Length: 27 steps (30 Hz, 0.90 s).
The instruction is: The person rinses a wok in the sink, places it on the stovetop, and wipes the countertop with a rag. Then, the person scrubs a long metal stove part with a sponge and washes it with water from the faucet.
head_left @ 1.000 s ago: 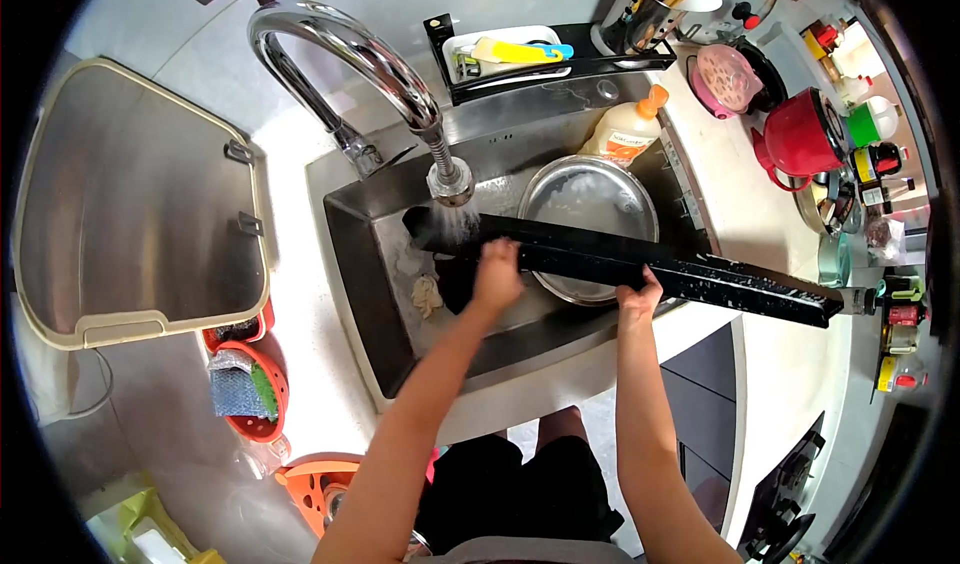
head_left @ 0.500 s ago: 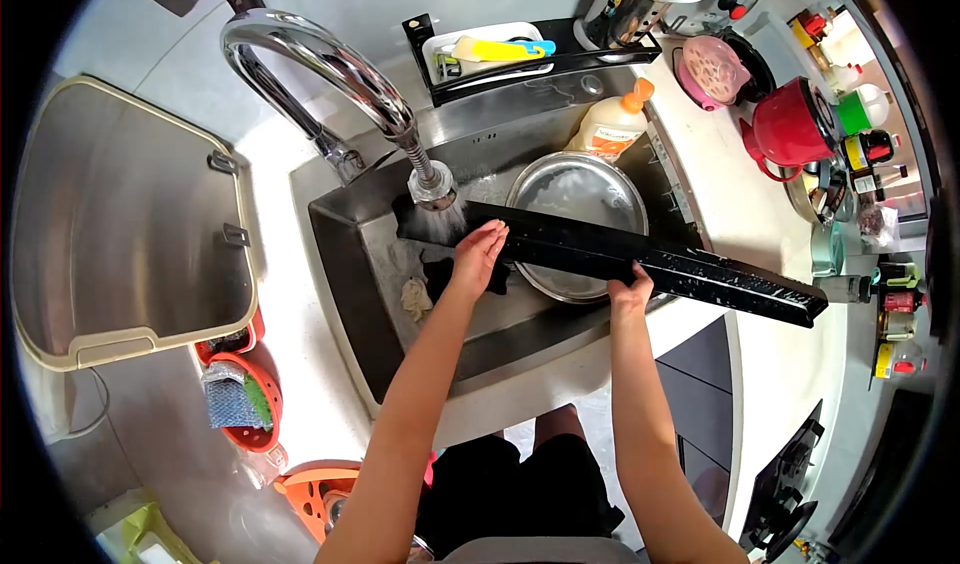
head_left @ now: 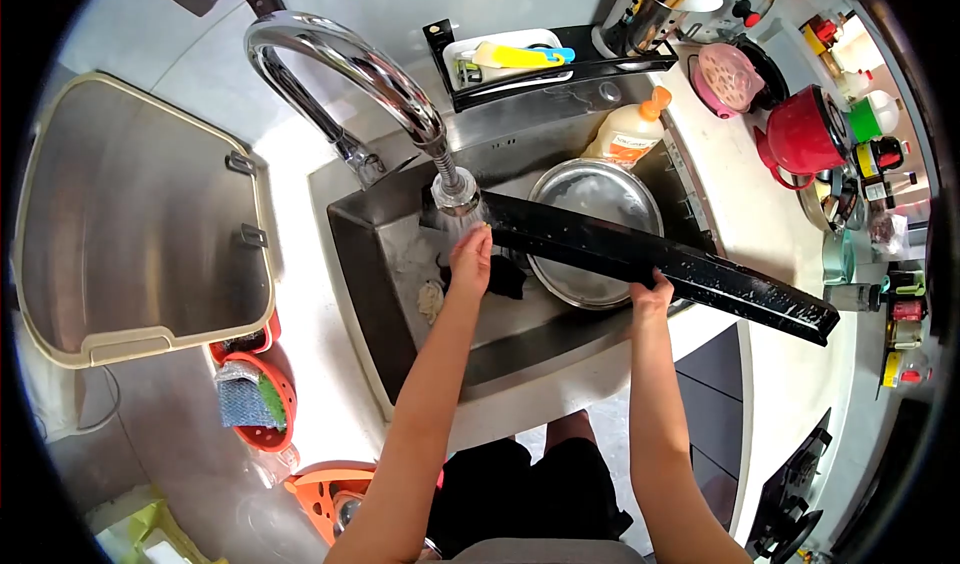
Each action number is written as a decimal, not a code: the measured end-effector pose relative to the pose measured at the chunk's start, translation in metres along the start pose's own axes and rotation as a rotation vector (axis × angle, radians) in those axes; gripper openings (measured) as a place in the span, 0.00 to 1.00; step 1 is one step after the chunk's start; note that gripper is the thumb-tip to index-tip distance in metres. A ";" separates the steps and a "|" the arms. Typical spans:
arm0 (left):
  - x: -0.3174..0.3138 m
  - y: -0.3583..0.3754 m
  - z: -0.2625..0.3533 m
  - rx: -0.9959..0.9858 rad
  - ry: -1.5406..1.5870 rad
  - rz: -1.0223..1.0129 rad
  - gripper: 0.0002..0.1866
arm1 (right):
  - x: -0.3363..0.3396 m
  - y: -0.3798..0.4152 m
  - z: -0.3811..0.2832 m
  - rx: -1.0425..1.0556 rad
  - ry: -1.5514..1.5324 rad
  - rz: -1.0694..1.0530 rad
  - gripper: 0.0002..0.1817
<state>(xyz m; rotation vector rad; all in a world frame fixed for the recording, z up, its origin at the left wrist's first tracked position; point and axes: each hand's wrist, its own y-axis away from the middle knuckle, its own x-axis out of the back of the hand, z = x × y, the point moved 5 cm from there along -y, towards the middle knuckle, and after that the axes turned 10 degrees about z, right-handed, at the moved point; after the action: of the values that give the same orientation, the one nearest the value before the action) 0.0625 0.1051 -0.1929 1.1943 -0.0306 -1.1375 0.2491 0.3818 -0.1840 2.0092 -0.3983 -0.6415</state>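
Observation:
A long, narrow black metal shelf [head_left: 590, 244] lies slantwise over the sink [head_left: 375, 304], wet and dotted with suds. My right hand [head_left: 653, 292] grips its near edge around the middle, thumb on top. Close to the shelf's left end, my left hand [head_left: 470, 259] has its fingers closed at the near edge, partly blurred by water. Water runs from the faucet [head_left: 458, 189] onto that end. Beneath the shelf sits a round metal basin [head_left: 597, 189]. A black cloth [head_left: 507, 277] and a pale crumpled cloth [head_left: 430, 302] rest on the sink floor.
An orange-capped soap bottle [head_left: 630, 132] stands at the sink's back right corner. Behind the sink is a black rack [head_left: 560, 74] holding a white tray and brushes. A red pot [head_left: 805, 134] stands on the right counter; a large lid-like panel [head_left: 140, 224] leans at left.
My left hand has slid left along the shelf toward its end, under the water. My right hand keeps its hold. The whole view has shifted slightly.

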 end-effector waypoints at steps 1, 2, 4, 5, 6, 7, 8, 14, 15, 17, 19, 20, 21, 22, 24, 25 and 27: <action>0.003 -0.005 0.000 0.010 -0.008 0.012 0.05 | 0.002 -0.005 0.000 -0.005 0.012 0.010 0.17; 0.006 -0.009 0.000 0.020 -0.016 0.024 0.05 | 0.003 -0.010 -0.001 -0.009 0.024 0.020 0.17; 0.008 -0.013 0.001 0.006 -0.019 0.070 0.05 | 0.003 0.003 0.000 0.006 0.056 0.012 0.17; 0.009 -0.015 0.002 -0.001 -0.021 0.093 0.05 | 0.003 0.009 0.002 0.017 0.072 0.012 0.17; 0.010 -0.017 0.003 0.020 -0.005 0.097 0.05 | 0.004 0.010 0.002 0.028 0.088 0.011 0.17; 0.011 -0.019 0.004 0.041 0.010 0.100 0.06 | 0.005 0.010 0.003 0.044 0.103 0.015 0.17; 0.011 -0.020 0.003 0.063 0.025 0.103 0.06 | 0.005 0.011 0.003 0.060 0.118 0.019 0.17; 0.001 -0.019 0.008 0.036 -0.153 -0.243 0.10 | 0.010 -0.009 0.010 0.023 0.077 -0.040 0.16; 0.001 -0.017 0.009 0.020 -0.138 -0.210 0.10 | 0.009 -0.005 0.011 0.006 0.079 -0.016 0.16; -0.001 -0.012 0.010 -0.011 -0.109 -0.143 0.10 | 0.008 0.005 0.013 -0.030 0.084 0.033 0.15; 0.001 -0.012 0.009 0.005 -0.169 -0.126 0.10 | 0.010 0.004 0.015 -0.009 0.107 -0.001 0.15; 0.002 -0.012 0.009 0.014 -0.198 -0.117 0.09 | 0.010 0.003 0.016 0.001 0.119 -0.018 0.15; 0.006 -0.014 0.009 0.035 -0.187 -0.071 0.09 | 0.011 0.002 0.017 0.000 0.120 -0.012 0.15; 0.009 -0.016 0.008 0.057 -0.175 -0.025 0.08 | 0.011 0.002 0.017 -0.001 0.121 -0.006 0.15; 0.014 -0.018 0.006 0.110 -0.161 0.022 0.08 | 0.010 0.005 0.016 0.009 0.119 0.012 0.15; 0.016 -0.018 0.006 0.141 -0.160 0.024 0.07 | 0.010 0.009 0.015 0.021 0.117 0.024 0.15; 0.017 -0.018 0.006 0.168 -0.183 0.037 0.08 | 0.006 0.019 0.014 0.036 0.093 0.026 0.16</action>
<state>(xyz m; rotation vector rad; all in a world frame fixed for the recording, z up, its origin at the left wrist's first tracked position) 0.0556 0.0903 -0.2128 1.2285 -0.2910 -1.2271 0.2456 0.3595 -0.1745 2.0566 -0.3823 -0.5253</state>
